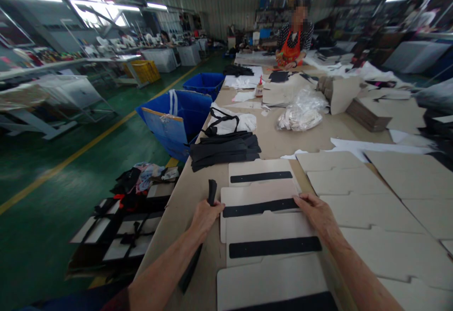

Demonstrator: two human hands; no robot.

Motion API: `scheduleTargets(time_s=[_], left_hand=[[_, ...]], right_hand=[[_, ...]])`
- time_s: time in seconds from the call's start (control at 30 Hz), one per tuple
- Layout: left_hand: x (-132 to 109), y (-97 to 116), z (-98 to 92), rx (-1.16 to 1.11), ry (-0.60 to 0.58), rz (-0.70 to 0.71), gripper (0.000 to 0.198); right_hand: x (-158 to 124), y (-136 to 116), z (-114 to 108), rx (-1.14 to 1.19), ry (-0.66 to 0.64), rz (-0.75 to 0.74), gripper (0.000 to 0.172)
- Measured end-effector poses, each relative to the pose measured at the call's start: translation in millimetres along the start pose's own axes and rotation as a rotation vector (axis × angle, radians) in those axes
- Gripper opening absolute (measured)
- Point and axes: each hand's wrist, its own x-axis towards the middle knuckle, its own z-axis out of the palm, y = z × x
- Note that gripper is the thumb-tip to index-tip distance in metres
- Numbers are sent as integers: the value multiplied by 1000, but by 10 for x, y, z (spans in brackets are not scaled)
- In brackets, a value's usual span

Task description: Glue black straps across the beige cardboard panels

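Observation:
A black strip (260, 207) lies across a beige board (262, 190), with a hand at each end. My left hand (206, 217) is closed around a bundle of black strips (212, 191), which sticks out above and below the fist. Its thumb and finger also touch the strip's left end. At the right end, my right hand (316, 212) pinches the same strip between thumb and fingers. More boards overlap in a column, each bearing a black strip: one farther off (261, 177) and two nearer me, including this strip (275, 247).
Rows of bare beige boards (375, 207) cover the table's right. Beyond the column lie a pile of black strips (226, 149) and a plastic bag (300, 110). Blue bins (163, 124) and tied bundles (130, 235) stand left of the table. A person in an orange apron (292, 46) works at the far end.

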Motion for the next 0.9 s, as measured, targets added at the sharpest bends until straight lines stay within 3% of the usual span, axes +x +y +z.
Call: scheduleTargets(time_s=[0.17, 0.33, 0.57, 0.73, 0.9], left_hand=[[142, 143, -10, -26, 84, 69, 18], [548, 330, 204, 3, 141, 74, 15], [851, 279, 420, 70, 208, 31, 8], [781, 339, 362, 126, 189, 47, 15], [260, 228, 141, 218, 63, 114, 20]], right_hand=[[239, -79, 104, -122, 100, -62, 43], [709, -184, 246, -346, 193, -41, 26], [904, -203, 395, -549, 218, -41, 24], [848, -255, 389, -605, 224, -104, 30], [322, -145, 91, -585, 197, -215, 40]])
